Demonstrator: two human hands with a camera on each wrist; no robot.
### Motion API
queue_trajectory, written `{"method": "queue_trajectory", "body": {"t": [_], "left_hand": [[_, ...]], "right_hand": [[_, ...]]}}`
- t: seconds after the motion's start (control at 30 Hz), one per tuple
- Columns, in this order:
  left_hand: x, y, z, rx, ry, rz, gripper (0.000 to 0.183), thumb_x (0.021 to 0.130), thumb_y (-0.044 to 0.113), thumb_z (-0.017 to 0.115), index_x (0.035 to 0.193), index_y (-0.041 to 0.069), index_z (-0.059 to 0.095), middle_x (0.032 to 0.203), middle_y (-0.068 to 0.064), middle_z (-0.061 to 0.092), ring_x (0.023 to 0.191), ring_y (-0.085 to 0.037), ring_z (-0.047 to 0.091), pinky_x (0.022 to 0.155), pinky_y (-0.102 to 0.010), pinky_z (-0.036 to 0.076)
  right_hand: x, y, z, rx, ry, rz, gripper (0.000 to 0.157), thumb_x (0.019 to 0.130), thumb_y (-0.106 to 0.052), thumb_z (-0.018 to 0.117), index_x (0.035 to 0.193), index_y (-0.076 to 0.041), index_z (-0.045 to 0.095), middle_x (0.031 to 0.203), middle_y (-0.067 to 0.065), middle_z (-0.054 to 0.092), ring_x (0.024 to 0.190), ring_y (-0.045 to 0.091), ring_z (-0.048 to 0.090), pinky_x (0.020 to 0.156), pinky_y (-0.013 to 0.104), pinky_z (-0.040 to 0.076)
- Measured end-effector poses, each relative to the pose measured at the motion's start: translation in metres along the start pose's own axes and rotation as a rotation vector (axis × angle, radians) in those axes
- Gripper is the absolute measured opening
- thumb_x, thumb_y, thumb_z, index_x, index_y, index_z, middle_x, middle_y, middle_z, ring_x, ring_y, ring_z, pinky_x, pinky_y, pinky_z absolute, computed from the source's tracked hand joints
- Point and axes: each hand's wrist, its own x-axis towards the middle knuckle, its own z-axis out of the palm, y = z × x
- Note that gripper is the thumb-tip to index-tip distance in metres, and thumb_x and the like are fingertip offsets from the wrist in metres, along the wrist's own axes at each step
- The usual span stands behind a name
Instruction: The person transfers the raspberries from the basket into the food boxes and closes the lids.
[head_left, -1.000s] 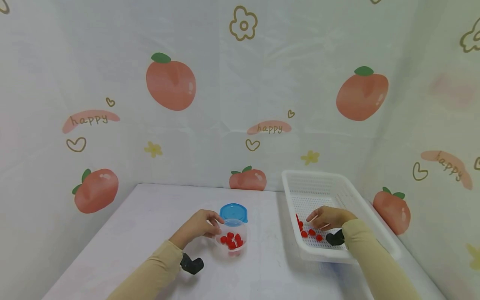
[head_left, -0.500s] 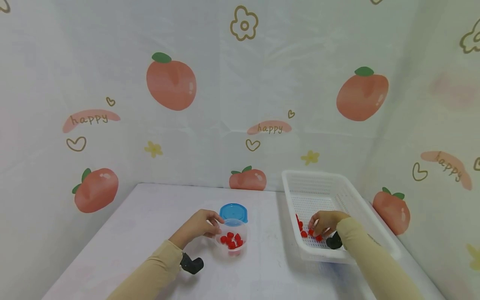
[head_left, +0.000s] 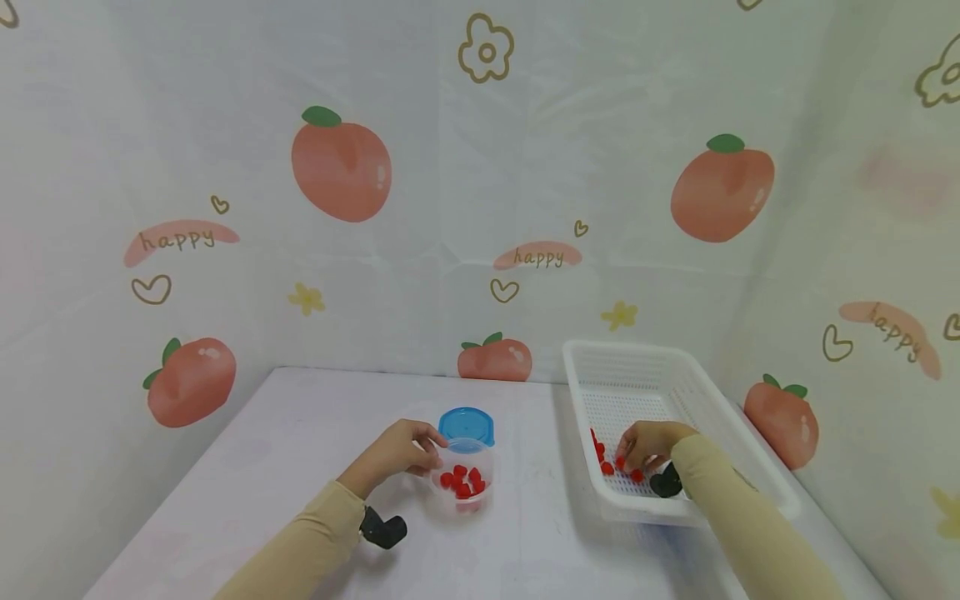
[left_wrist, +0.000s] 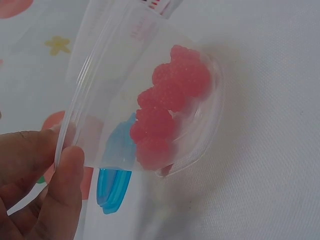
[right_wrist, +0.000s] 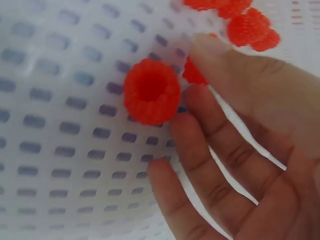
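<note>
My left hand [head_left: 401, 454] pinches the rim of a clear plastic tub [left_wrist: 115, 75] between thumb and fingers. Several red raspberries [left_wrist: 165, 97] lie at the bottom of that tub, visible through its wall. Inside a white plastic basket [head_left: 652, 508] on the right, my right hand [head_left: 654, 443] reaches down to the floor near the left side. Between its thumb and index finger, a raspberry [right_wrist: 193, 72] is pinched, partly hidden by the thumb. A second raspberry [right_wrist: 150, 112], hollow end showing, lies just beside the fingertips. More raspberries [right_wrist: 250, 27] sit along the basket wall.
Behind the tub lies a blue lid [head_left: 467, 425] on the white table [head_left: 352, 392]. The basket's raised perforated walls surround the right hand. A patterned white curtain [head_left: 420, 292] hangs at the back and sides.
My right hand has lowered and moved slightly left onto the raspberries, its fingers closing on one. The left hand and the tub have stayed in place.
</note>
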Motion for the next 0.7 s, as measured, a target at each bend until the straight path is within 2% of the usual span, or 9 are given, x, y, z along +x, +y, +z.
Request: {"method": "queue_trajectory", "body": {"t": [0.13,0.27,0.43,0.57,0.7], "left_hand": [[0.001,-0.001,0.000,-0.004,0.000,-0.004,0.024,0.080,0.005,0.076,0.103,0.004,0.070,0.083,-0.007,0.059,0.065,-0.015,0.061,0.065,-0.028,0.059],[0.001,-0.001,0.000,-0.009,0.000,-0.004,0.024,0.080,0.005,0.077,0.103,0.004,0.070,0.083,-0.007,0.059,0.065,-0.015,0.062,0.065,-0.028,0.059],[0.001,-0.001,0.000,-0.010,-0.002,-0.004,0.024,0.080,0.005,0.077,0.103,0.003,0.070,0.083,-0.007,0.059,0.065,-0.015,0.062,0.065,-0.028,0.059],[0.001,0.000,0.000,-0.010,-0.002,-0.003,0.024,0.080,0.005,0.076,0.103,0.003,0.070,0.083,-0.007,0.059,0.065,-0.015,0.061,0.065,-0.029,0.059],[0.000,0.000,0.000,-0.018,-0.002,-0.007,0.023,0.080,0.004,0.077,0.102,0.004,0.070,0.083,-0.007,0.058,0.064,-0.016,0.061,0.065,-0.028,0.059]], "right_hand": [[0.000,0.003,-0.004,0.023,0.012,-0.047,0.012,0.081,0.002,0.069,0.091,-0.001,0.062,0.086,0.004,0.064,0.083,0.016,0.059,0.080,0.035,0.055],[-0.001,0.004,-0.009,0.057,0.017,-0.139,0.012,0.082,0.001,0.065,0.093,0.003,0.059,0.085,0.004,0.061,0.081,0.015,0.057,0.077,0.034,0.053],[0.003,0.002,-0.015,0.138,0.026,-0.253,0.024,0.086,-0.004,0.063,0.105,0.007,0.054,0.087,0.002,0.062,0.082,0.014,0.058,0.076,0.033,0.053],[0.005,-0.002,-0.019,0.195,0.049,-0.345,0.038,0.090,-0.008,0.062,0.120,0.012,0.048,0.096,0.004,0.063,0.089,0.016,0.062,0.084,0.038,0.053],[0.002,-0.009,-0.022,0.258,0.082,-0.425,0.042,0.093,-0.009,0.061,0.125,0.013,0.046,0.104,0.006,0.062,0.099,0.021,0.063,0.095,0.047,0.051]]}}
